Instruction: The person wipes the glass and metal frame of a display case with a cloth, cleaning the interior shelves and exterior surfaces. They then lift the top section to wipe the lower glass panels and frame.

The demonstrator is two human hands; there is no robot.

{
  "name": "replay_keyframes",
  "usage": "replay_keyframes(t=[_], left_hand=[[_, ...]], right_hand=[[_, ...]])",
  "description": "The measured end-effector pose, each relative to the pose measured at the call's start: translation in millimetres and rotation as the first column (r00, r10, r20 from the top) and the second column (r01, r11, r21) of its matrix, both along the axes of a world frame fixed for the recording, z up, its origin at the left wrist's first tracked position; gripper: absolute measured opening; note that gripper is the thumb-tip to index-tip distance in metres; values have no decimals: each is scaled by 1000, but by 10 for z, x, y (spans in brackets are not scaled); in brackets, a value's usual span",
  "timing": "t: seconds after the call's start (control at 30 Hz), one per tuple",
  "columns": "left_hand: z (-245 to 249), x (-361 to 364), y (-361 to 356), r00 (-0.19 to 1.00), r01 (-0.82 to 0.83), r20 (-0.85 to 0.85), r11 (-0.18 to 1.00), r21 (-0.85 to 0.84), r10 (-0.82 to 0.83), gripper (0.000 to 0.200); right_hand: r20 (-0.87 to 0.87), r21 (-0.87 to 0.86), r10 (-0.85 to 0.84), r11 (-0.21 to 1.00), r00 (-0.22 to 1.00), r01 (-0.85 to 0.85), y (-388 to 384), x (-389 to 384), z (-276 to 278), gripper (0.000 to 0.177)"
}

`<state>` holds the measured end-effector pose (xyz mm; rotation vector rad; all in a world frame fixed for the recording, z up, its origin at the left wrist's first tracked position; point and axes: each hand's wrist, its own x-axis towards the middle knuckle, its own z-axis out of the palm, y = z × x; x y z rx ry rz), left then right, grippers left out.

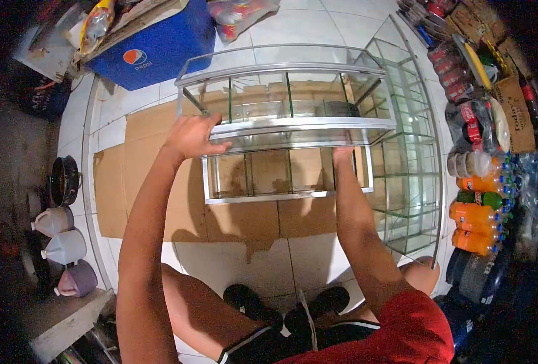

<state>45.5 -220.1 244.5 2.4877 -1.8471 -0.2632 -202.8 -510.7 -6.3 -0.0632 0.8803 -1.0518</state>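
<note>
The right hand point(343, 150) is largely hidden behind the metal-framed glass case point(305, 126); only its base shows beneath the front rail, so I cannot tell how its fingers sit or whether they are closed on anything. The picture's corners fall into darkness, and the blue box point(166, 51) at the upper left is partly covered by things on top of it.

Both forearms reach forward over bent knees, and the hands are well apart. The left hand point(193, 134) is clamped on the left end of the front rail, knuckles up, its thumb lying along the near side. The right arm comes up to the rail near its other end.

The glass case spans the gap between them, above the flattened cardboard point(153, 200) on the tiled floor point(232, 261) — perhaps tilted, though reflections in the panes make this uncertain. A tall glass shelf unit point(437, 182) lies just to its right.
</note>
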Motion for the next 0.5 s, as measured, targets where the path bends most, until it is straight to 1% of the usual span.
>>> replay_keyframes(t=[0.03,0.07,0.13,0.27,0.33,0.37,0.4,0.43,0.47,0.5], left_hand=[[16,-16,-9,1000,-5,9,999,39,5,58],[30,-22,-17,1000,-5,9,999,48,5,58],[53,-36,-30,1000,11,-7,1000,23,-11,57],[20,-25,-39,1000,3,17,997,77,-4,55],[11,-30,-42,1000,-15,-24,1000,16,15,50],[5,-34,-46,1000,-10,-27,1000,16,11,50],[12,-43,-49,1000,-13,-27,1000,6,13,50],[15,-46,-47,999,-18,-28,1000,-6,18,50],[16,-47,-45,999,-19,-31,1000,-11,18,50],[17,-47,-43,1000,-6,-1,1000,-11,6,52]], right_hand=[[-1,10,1,1000,1000,-1,-13,-17,-153,40],[32,-2,24,1000,999,-24,-150,46,-308,39],[99,-23,64,998,993,-62,-247,-105,-671,38],[227,-74,125,991,966,-111,-648,-73,-1321,35],[283,-114,157,985,946,-130,-613,-251,-1607,34],[308,-138,178,980,935,-141,-662,-315,-1708,33],[305,-140,177,980,936,-139,-361,-379,-1256,33],[180,-182,170,974,969,-137,-112,-400,-749,34],[53,-225,156,964,986,-141,88,-117,-92,34],[50,-229,157,963,986,-142,55,-155,-114,34]])
